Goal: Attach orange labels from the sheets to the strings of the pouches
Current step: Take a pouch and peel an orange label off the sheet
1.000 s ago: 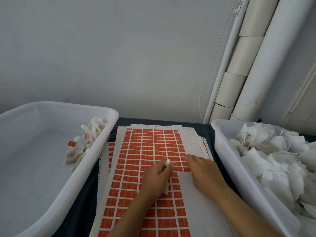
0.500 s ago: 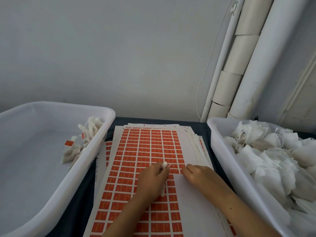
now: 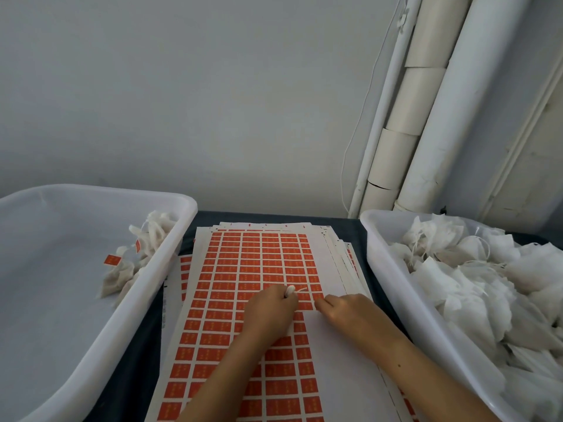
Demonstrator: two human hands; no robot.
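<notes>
A stack of sheets of orange labels (image 3: pixel 243 269) lies on the dark table between two tubs. My left hand (image 3: pixel 271 309) rests on the top sheet and grips a small white pouch (image 3: pixel 290 290), whose thin string (image 3: pixel 301 289) sticks out to the right. My right hand (image 3: pixel 344 312) lies just right of it, its fingertips pressed on a label at the edge of the orange block; whether they pinch it I cannot tell. Most of the pouch is hidden inside my left fist.
A white tub (image 3: pixel 158 269) on the left holds a few pouches with orange labels (image 3: pixel 111 259). A white tub (image 3: pixel 377 269) on the right is heaped with unlabelled pouches (image 3: pixel 475 278). White pipes (image 3: pixel 426 117) stand at the back right against the wall.
Both hands have stayed at the same spot on the sheet. The pouch's string now shows pointing right from my left hand. The camera has tilted up slightly.
</notes>
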